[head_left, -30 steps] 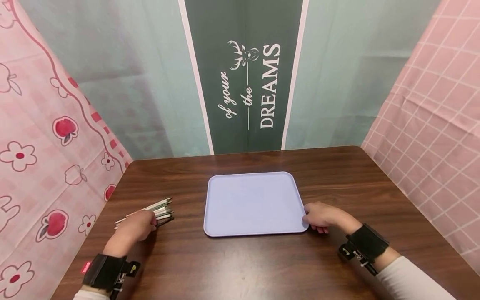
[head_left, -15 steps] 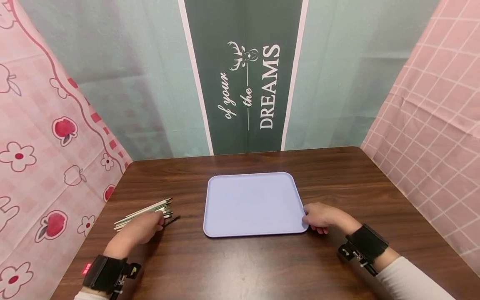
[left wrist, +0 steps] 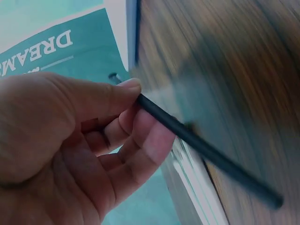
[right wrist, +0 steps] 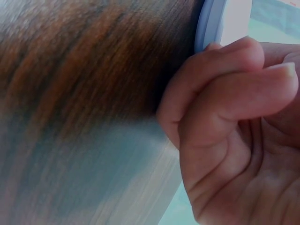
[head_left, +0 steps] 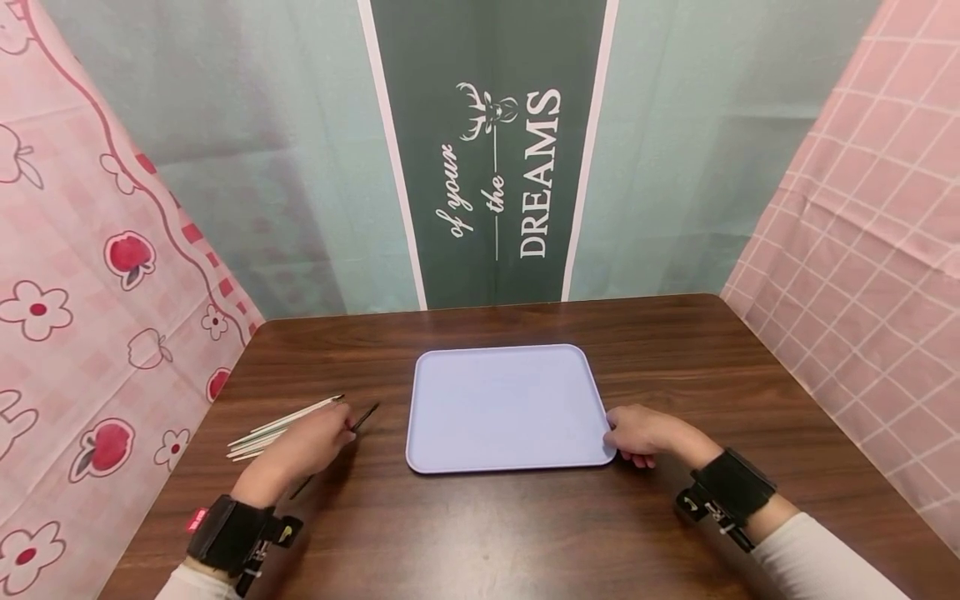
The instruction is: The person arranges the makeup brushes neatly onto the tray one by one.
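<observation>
My left hand point(head_left: 315, 440) pinches a slim black pencil-like stick point(left wrist: 206, 150) between thumb and fingers. A silvery band shows near the stick's dark far tip in the left wrist view, and its blunt end points down towards the table. Under and beside this hand lies a bundle of thin white and green sticks point(head_left: 258, 437), partly hidden by it. My right hand point(head_left: 641, 432) grips the right edge of a flat lavender tray point(head_left: 506, 408), with the thumb at the rim. Its curled fingers sit by the tray's edge point(right wrist: 211, 23) in the right wrist view.
The dark wood table point(head_left: 480, 533) carries the tray near its middle. A green curtain point(head_left: 675, 167) with a printed panel hangs behind. Pink cloths hang at the left point(head_left: 75, 333) and right point(head_left: 862, 250) sides.
My left hand has drawn the black stick away from the bundle, moving right and slightly farther back; the stick now slants beneath the hand. My right hand and the tray have stayed put.
</observation>
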The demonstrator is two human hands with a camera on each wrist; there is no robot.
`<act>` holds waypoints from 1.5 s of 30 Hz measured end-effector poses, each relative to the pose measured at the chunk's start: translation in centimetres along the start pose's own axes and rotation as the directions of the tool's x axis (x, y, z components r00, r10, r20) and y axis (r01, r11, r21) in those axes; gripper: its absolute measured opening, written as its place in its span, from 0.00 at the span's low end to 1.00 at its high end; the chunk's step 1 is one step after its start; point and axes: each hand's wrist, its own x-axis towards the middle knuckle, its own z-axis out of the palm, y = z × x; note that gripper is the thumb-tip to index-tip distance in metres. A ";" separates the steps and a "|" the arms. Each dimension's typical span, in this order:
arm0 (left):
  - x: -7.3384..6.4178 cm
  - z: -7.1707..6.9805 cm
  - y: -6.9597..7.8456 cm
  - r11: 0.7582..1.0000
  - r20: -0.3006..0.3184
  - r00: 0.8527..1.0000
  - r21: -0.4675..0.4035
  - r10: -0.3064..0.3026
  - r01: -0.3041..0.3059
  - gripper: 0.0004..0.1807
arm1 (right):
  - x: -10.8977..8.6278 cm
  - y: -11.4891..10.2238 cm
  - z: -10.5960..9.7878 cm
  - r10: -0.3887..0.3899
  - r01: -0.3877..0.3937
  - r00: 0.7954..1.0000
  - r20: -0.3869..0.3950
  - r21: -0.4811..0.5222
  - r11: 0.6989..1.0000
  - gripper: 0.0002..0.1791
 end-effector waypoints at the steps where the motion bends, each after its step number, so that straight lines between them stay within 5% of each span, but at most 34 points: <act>1: 0.2 0.0 0.3 1.000 0.001 1.000 -0.017 -0.012 0.012 0.07 | 0.0 0.0 0.0 0.000 0.000 1.000 -0.001 0.000 1.000 0.05; 15: 3.7 0.3 3.1 0.958 0.120 0.977 -0.207 -0.177 0.199 0.05 | 0.2 -0.1 0.0 0.007 -0.007 1.000 0.000 -0.001 1.000 0.05; 23: 5.6 0.6 4.4 0.909 0.178 0.964 -0.335 -0.197 0.247 0.05 | 0.1 -0.2 0.0 0.006 -0.006 1.000 0.001 -0.002 1.000 0.06; 29: 7.5 1.2 5.6 0.847 0.216 0.946 -0.427 -0.244 0.316 0.06 | -0.1 -0.2 0.0 -0.010 0.010 1.000 0.005 -0.010 1.000 0.06; 36: 10.0 1.9 7.7 0.850 0.186 0.958 -0.446 -0.216 0.278 0.06 | -0.1 -0.2 -0.2 0.000 0.000 1.000 0.005 -0.008 1.000 0.06; 45: 12.6 2.8 10.3 0.826 0.199 0.963 -0.500 -0.183 0.261 0.07 | 0.2 -0.2 -0.1 -0.007 0.007 1.000 0.009 -0.014 1.000 0.07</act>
